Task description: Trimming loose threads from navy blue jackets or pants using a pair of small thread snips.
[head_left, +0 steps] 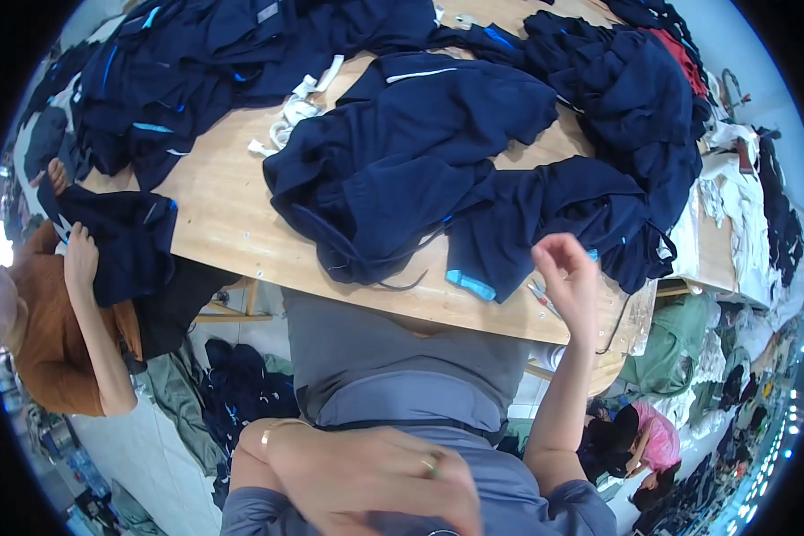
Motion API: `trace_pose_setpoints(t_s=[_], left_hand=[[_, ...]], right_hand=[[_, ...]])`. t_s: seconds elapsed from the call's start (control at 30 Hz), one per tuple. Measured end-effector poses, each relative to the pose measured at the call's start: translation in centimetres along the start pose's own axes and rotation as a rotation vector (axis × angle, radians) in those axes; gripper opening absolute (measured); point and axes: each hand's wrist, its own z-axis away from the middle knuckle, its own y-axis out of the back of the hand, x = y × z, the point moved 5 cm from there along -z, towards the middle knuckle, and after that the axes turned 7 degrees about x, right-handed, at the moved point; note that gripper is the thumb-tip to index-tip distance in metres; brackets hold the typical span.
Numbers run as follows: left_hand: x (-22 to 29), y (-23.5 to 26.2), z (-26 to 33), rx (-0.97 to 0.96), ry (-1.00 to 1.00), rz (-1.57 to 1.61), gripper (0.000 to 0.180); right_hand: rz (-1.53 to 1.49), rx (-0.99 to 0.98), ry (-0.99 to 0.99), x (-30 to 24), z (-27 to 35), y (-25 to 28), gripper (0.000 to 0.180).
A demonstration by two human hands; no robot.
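My left hand (375,478) is raised close in front of my chest, large and blurred, wearing a ring and a bracelet. Its fingertips are hard to make out. My right hand (569,284) hovers over the table's near edge, fingers curled toward the thumb; anything between them is too small to see. Just beside it lie small thread snips (542,297). Close to that hand is a navy garment piece (491,259) with a light blue patch. A larger navy garment (393,179) with a drawstring lies crumpled in the middle of the table.
The wooden table (214,201) holds navy garment piles (188,71) at the far left and another pile (634,89) at the right. White strips (295,112) lie between. A co-worker (71,322) at the left handles a navy piece. Another person (657,438) is at the lower right.
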Motion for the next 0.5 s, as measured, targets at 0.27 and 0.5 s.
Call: trace_pose_setpoints(t_s=[0.27, 0.5], left_hand=[[-2.6, -2.4, -0.7, -0.002, -0.368, 0.452, 0.017], [-0.8, -0.3, -1.8, 0.016, -0.207, 0.457, 0.017]], right_hand=[[0.642, 0.089, 0.04, 9.5, 5.6, 3.6, 0.025], [0.509, 0.109, -0.019, 13.7, 7.2, 3.6, 0.021]])
